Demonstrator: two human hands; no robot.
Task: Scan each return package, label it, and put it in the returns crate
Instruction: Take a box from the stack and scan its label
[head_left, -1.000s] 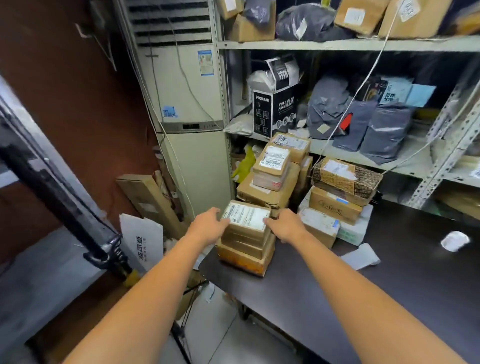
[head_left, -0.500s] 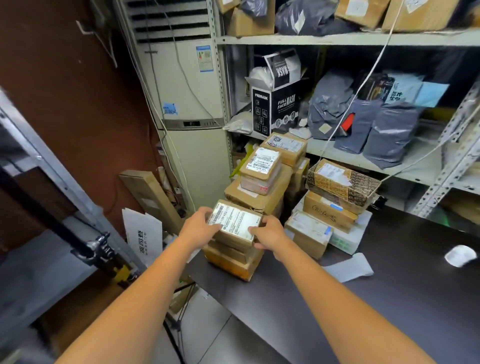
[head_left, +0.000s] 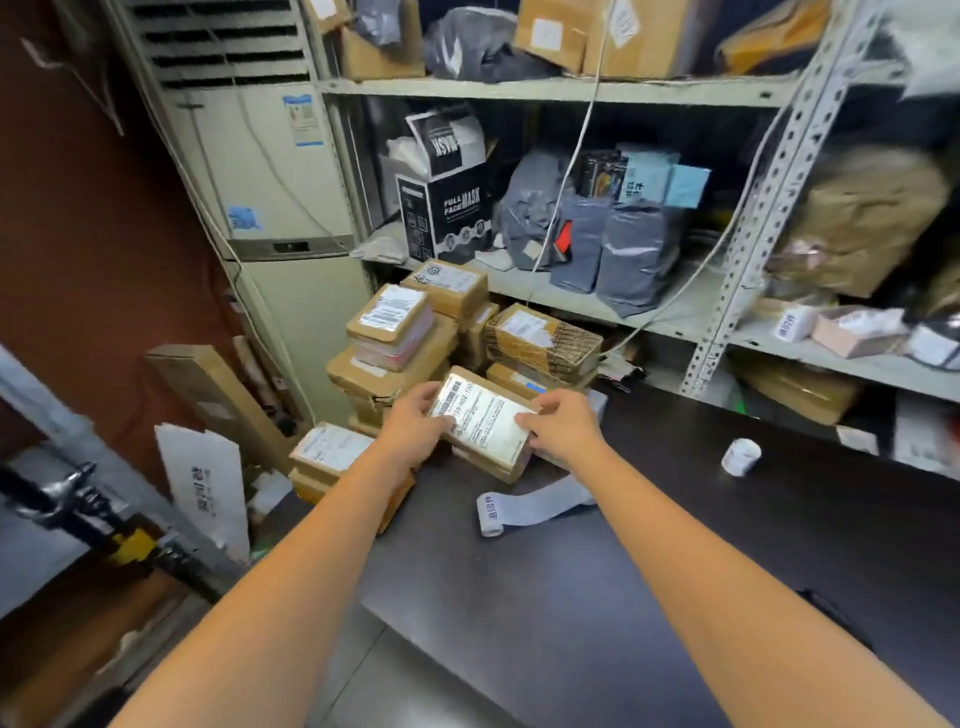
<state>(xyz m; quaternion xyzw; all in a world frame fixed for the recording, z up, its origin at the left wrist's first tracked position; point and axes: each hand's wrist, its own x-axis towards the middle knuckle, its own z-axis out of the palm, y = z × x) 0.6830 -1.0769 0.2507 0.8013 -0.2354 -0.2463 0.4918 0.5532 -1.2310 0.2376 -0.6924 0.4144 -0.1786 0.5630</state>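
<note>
Tabletop (head_left: 675, 571) carries a pile of cardboard parcels (head_left: 395, 358) at its far left corner, and just in front a labelled cardboard package (head_left: 483, 421) is gripped at opposite ends by left hand (head_left: 415, 421) and right hand (head_left: 563, 426), fingers curled over its edges.

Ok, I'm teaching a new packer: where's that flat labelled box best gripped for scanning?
By its two opposite side edges, one hand from each side, as the left hand and right hand do now on the box. It is wide, thin and tilted label-up, so edge grips probably steady it and leave most of the label showing.
</note>
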